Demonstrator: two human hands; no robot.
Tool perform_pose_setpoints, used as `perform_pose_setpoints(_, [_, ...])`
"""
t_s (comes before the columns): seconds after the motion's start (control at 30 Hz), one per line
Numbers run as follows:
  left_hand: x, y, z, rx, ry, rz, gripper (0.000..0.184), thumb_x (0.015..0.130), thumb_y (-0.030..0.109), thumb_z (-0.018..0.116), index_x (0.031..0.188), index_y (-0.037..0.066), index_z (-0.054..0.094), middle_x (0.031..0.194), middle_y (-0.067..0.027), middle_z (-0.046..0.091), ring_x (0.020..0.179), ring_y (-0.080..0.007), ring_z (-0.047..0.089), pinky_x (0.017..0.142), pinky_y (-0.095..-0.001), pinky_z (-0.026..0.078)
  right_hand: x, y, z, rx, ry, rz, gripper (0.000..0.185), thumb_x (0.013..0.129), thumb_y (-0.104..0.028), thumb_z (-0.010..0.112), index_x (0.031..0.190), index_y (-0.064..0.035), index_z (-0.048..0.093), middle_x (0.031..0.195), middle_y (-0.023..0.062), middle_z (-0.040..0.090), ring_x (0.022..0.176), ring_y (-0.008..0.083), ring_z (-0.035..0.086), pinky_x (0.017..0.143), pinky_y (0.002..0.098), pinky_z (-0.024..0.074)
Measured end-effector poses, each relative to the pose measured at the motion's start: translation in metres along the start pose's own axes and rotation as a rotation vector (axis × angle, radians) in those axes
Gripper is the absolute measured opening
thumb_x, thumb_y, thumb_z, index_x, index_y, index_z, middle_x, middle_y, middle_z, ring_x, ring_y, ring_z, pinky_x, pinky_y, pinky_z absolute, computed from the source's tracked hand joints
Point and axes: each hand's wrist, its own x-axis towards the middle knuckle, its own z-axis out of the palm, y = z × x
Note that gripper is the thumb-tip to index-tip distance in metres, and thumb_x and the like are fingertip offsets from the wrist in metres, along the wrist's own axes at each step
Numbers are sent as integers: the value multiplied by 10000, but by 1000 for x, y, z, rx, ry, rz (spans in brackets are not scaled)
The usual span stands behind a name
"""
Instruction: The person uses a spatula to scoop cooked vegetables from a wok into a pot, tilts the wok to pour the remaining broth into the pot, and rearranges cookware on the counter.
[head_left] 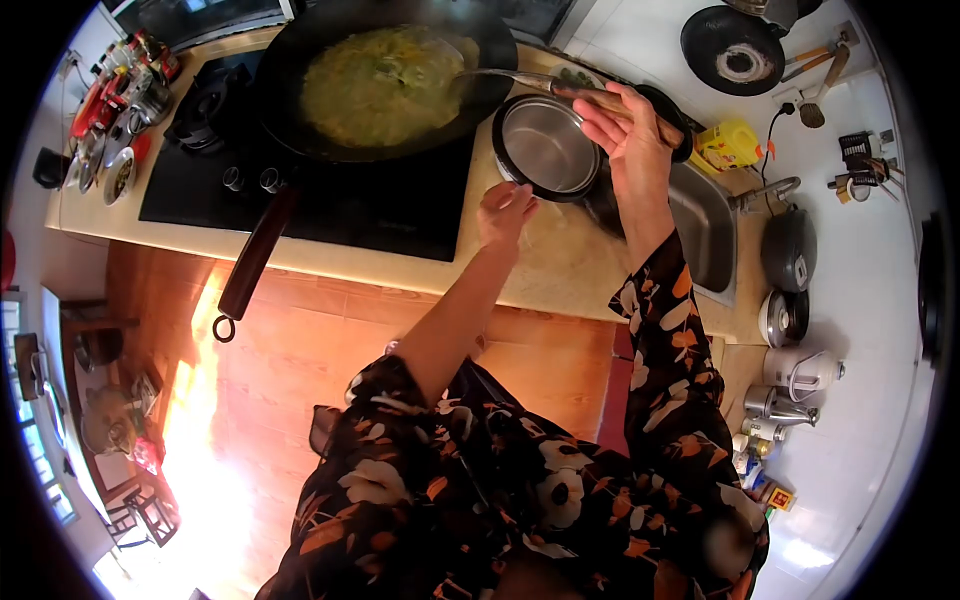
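Observation:
My right hand (640,150) holds the wooden handle of a long metal cooking utensil (590,92), with some fingers stretched out beside the handle. The utensil's far end dips into yellow-green broth (375,90) in a large black wok (285,110), so its head is hard to make out. Beside the wok stands a steel pot (552,145) with a dark rim, and no food shows inside it. My left hand (505,212) has its fingers closed at the pot's near-left rim. The wok's long dark handle (255,260) points out over the counter edge.
The wok sits on a black gas hob (400,210), with a second burner (208,108) at left. Bottles and jars (135,80) crowd the left corner. On the right are a sink (705,230), a yellow container (728,145) and a hanging black pan (735,50).

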Motion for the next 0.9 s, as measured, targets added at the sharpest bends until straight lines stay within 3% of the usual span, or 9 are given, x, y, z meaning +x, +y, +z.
perform_pose_setpoints(0.07, [-24,25,-14,273,16,146,249,799,46,666,1015,-30,568,959,-80,581,772,-201,618,684,-290,541,2,-6,-4,-3,-11,19,322,878,-233,555,1012,59,579,941,180,659,836,268,676,678,295,541])
perform_pose_setpoints(0.13, [-31,47,-59,817,33,480,351,728,75,741,1029,-9,581,1009,-115,573,769,-213,607,669,-288,522,7,-10,-8,1,-17,41,329,880,-245,553,1023,50,575,953,179,657,854,264,673,694,292,536])
perform_pose_setpoints(0.2, [-48,92,-95,1239,96,758,445,669,131,783,1056,23,589,1057,-124,558,884,-279,579,788,-361,489,7,-17,-13,7,-42,76,342,888,-262,536,1058,34,561,979,179,652,881,257,666,721,285,524])
perform_pose_setpoints(0.27, [-49,131,-141,1699,205,988,617,643,262,801,1160,37,548,1192,-168,504,1098,-364,475,946,-430,403,8,-25,-16,-12,-41,89,354,892,-272,525,1082,26,552,997,180,647,893,253,662,737,283,516])
perform_pose_setpoints(0.33, [-57,156,-172,1991,344,831,859,622,403,798,1314,55,425,1370,-216,358,1255,-417,326,1023,-472,326,10,-31,-21,-21,-65,82,354,888,-273,531,1074,27,555,989,179,649,886,252,664,729,284,517])
perform_pose_setpoints(0.43, [-55,186,-220,2010,244,572,1061,589,454,810,1424,102,259,1475,-252,137,1320,-459,208,1036,-497,314,14,-39,-29,-48,-79,87,358,886,-278,536,1097,12,544,988,164,654,899,239,663,729,280,519])
perform_pose_setpoints(0.67, [-57,204,-209,2106,177,351,1066,579,314,842,1436,139,232,1482,-244,116,1319,-461,223,994,-491,381,11,-49,-33,-76,-65,94,378,884,-279,542,1136,2,520,997,160,653,916,225,662,727,273,524])
perform_pose_setpoints(0.9, [-59,212,-208,2134,115,318,1070,603,289,833,1451,175,191,1491,-223,108,1331,-418,233,979,-497,391,-1,-51,-47,-38,-33,91,379,880,-268,545,1144,3,517,1010,172,652,922,224,660,707,263,538])
